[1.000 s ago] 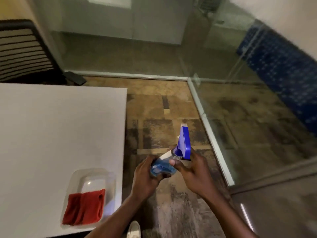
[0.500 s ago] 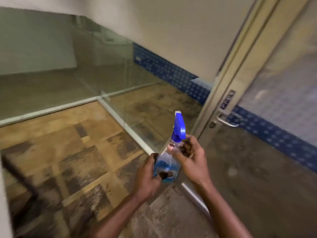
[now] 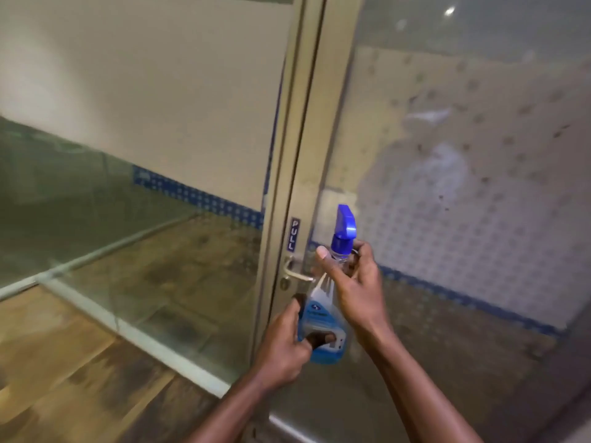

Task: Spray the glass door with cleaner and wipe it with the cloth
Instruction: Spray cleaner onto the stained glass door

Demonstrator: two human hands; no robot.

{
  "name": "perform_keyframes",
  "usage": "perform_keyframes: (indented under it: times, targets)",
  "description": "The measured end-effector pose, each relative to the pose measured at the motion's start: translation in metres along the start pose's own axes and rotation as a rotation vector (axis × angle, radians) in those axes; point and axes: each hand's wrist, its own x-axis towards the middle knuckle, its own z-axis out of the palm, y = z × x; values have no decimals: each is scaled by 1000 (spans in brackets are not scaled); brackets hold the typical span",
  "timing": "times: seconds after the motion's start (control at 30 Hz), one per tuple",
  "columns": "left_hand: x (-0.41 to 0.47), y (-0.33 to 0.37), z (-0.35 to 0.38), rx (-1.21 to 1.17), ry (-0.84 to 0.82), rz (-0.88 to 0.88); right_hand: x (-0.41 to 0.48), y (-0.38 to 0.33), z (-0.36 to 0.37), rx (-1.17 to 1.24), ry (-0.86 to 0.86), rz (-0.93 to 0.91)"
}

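A clear spray bottle (image 3: 323, 318) of blue cleaner with a blue trigger head is upright in front of me, held in both hands. My left hand (image 3: 287, 343) grips its lower body, fingers across the label. My right hand (image 3: 355, 282) wraps the neck just under the trigger head, thumb raised. The nozzle points toward the glass door (image 3: 463, 187), which fills the right half of the view and shows smudges and spots. The cloth is out of view.
The door's pale metal frame (image 3: 297, 155) carries a "PULL" sticker (image 3: 293, 234) and a silver lever handle (image 3: 295, 273) just left of the bottle. A fixed glass partition (image 3: 128, 235) runs along the left above a patterned wood-look floor (image 3: 64, 362).
My view has swung right and up from the table and red cloth to the door. The bottle stays in both hands and has risen closer to the door handle.
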Motion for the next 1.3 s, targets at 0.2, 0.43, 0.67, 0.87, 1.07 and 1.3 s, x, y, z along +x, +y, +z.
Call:
perform_keyframes:
  times: [0.2,0.43,0.67,0.87,1.07,1.3]
  targets:
    - [69,56,20,54,-157,151,54,-32,-24,17,223,-45]
    - [128,92,30,119,-278,211,116,-63,-39,17,299,-84]
    - [155,115,33,136,-302,273,140,-78,-44,-11,346,-102]
    - [168,120,43,213,-337,283,149,-78,-61,-79,359,-95]
    - [176,117,64,370,-290,335,148,-63,-81,-70,396,-124]
    - [171,125,94,401,-336,373,136,-66,-112,-86,449,-165]
